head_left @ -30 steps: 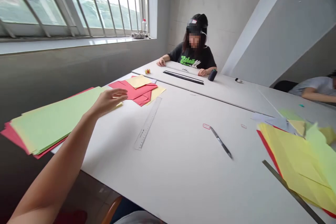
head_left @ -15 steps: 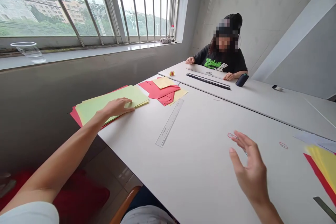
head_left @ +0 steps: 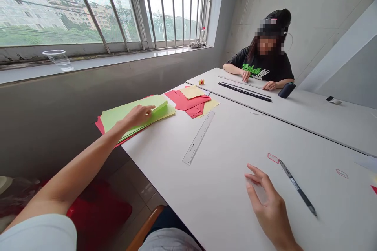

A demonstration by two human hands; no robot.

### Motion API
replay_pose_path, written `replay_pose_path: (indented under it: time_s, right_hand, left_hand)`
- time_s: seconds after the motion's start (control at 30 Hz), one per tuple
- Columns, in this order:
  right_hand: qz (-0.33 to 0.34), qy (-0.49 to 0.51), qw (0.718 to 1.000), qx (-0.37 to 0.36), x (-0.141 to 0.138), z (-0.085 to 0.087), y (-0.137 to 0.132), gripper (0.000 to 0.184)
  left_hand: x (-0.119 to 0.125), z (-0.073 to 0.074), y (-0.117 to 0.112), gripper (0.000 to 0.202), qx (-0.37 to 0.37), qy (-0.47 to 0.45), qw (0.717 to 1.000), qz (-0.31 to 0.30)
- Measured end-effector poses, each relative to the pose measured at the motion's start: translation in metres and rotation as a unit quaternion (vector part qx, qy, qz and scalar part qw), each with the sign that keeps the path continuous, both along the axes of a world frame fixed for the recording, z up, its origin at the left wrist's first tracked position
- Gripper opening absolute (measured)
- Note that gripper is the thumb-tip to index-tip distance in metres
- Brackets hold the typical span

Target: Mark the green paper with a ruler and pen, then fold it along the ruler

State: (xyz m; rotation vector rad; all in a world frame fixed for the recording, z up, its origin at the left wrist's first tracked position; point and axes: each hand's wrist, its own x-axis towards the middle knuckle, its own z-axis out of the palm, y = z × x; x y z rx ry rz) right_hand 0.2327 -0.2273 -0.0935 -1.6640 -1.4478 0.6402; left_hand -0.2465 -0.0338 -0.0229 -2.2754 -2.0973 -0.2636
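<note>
My left hand is closed on the near edge of the top light-green sheet of paper, its index finger stretched along it. The sheet's right end bends upward off the pile, and yellow and red sheets show beneath. My right hand hovers over the white table, fingers apart, holding nothing. A pen lies to its right, beside a small red-outlined label. Between my hands rests a clear ruler.
Red paper pieces and a yellow square lie beyond the pile. Across the table, a person in a black T-shirt sits behind dark strips and a dark cylinder. A plastic cup stands on the windowsill.
My left hand has lifted the near edge of the top green sheet, bending it up. My right hand has moved left, uncovering the pen. The view has turned slightly left.
</note>
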Motion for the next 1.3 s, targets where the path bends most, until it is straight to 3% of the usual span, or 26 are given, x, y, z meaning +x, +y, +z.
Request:
replay_pose_path:
  time_s: [0.23, 0.37, 0.5, 0.67, 0.87, 1.0, 1.13, 1.23, 1.3]
  right_hand:
    - [0.000, 0.006, 1.000, 0.004, -0.001, -0.001, 0.001, 0.043]
    - [-0.001, 0.010, 1.000, -0.003, -0.001, 0.001, 0.001, 0.042]
    - [0.004, 0.011, 1.000, 0.001, -0.001, 0.001, 0.001, 0.042]
    - [0.003, 0.008, 1.000, 0.015, -0.001, -0.001, 0.001, 0.041]
    - [-0.001, 0.008, 1.000, 0.012, -0.001, 0.000, 0.002, 0.040]
    - [0.004, 0.017, 1.000, 0.000, -0.002, 0.002, 0.001, 0.040]
    - [0.000, 0.045, 0.999, -0.009, -0.005, 0.006, 0.001, 0.042]
    - [0.011, 0.135, 0.990, -0.023, -0.009, 0.010, 0.007, 0.044]
    - [0.034, 0.253, 0.966, -0.043, -0.007, 0.012, 0.015, 0.049]
  left_hand:
    - [0.011, -0.021, -0.003, 0.054, 0.074, 0.002, 0.996, 0.059]
    - [0.016, -0.030, -0.004, 0.040, 0.069, 0.000, 0.997, 0.023]
    - [0.014, -0.038, -0.003, 0.039, 0.062, -0.012, 0.998, -0.015]
    - [0.012, -0.043, -0.001, 0.040, 0.045, -0.012, 0.999, -0.018]
    - [0.020, -0.044, 0.006, 0.046, 0.052, 0.009, 0.998, 0.036]
    - [0.019, -0.035, 0.011, 0.043, 0.045, 0.014, 0.998, 0.037]
    - [0.029, -0.011, 0.002, 0.041, 0.059, 0.020, 0.997, 0.044]
    - [0.069, 0.008, -0.022, 0.047, 0.107, 0.015, 0.993, 0.042]
    - [0.112, 0.015, -0.047, 0.046, 0.131, -0.021, 0.990, -0.040]
